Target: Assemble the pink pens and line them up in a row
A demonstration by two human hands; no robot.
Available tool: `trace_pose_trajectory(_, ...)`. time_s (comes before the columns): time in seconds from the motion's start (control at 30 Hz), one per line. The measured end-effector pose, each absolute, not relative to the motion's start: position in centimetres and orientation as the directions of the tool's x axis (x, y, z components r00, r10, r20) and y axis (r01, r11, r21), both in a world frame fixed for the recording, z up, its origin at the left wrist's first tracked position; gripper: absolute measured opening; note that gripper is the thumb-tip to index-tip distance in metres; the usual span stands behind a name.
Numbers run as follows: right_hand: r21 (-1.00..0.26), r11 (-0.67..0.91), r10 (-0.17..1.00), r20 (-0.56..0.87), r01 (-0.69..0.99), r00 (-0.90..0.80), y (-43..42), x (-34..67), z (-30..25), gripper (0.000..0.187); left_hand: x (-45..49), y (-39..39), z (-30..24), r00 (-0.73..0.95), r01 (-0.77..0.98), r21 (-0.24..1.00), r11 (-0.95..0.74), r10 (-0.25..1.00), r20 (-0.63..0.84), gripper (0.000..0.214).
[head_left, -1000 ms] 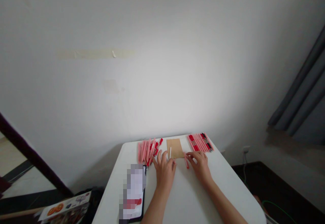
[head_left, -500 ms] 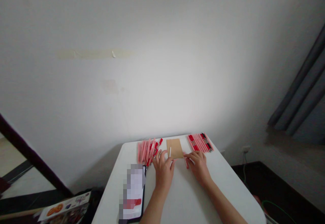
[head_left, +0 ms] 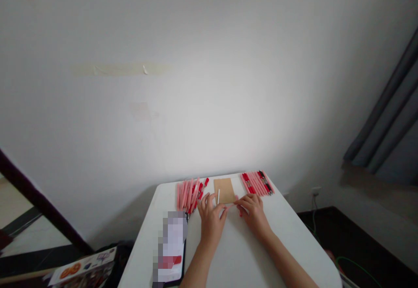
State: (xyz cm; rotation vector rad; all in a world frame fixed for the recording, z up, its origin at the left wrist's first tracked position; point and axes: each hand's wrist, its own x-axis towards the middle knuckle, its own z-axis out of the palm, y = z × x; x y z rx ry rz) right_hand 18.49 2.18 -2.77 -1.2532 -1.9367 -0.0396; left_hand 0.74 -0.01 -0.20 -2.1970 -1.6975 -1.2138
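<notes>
My left hand [head_left: 211,220] is closed, thumb and forefinger pinching a slim pink pen part [head_left: 229,206]. A thin white stick [head_left: 218,196] stands up by its fingers; what supports it I cannot tell. My right hand [head_left: 254,214] is closed too, its fingertips meeting the other end of the pink part. Another pink piece shows partly beneath the right fingers. Just beyond both hands lies a flat brown card [head_left: 224,188]. A loose pile of pink and red pens [head_left: 185,194] lies beside my left hand. Beyond my right hand is a neat row of pink, red and black pens [head_left: 256,183].
A phone [head_left: 173,246], its screen partly blurred, lies on the white table [head_left: 248,262] left of my forearm. The wall [head_left: 209,105] rises behind the table. A printed box [head_left: 85,268] sits low at the left, and a grey curtain [head_left: 388,127] hangs at the right.
My hands have come slightly closer together, with the pink part now spanning the gap between their fingertips. The pens, card and phone have stayed in place.
</notes>
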Motion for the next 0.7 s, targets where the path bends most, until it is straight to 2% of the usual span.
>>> trace_pose_trajectory(0.37,-0.341,0.522,0.737,0.641,0.782,-0.213,2.11,18.38,-2.48,0.02,0.79,-0.13,-0.23,0.08,0.853,0.343,-0.393,0.748,0.658,0.011)
trace_pose_trajectory(0.7,-0.302,0.557,0.71,0.657,0.774,-0.254,2.18,18.08,-2.53,0.015,0.83,-0.03,-0.2,0.095,0.818,0.392,-0.421,0.771,0.63,0.011)
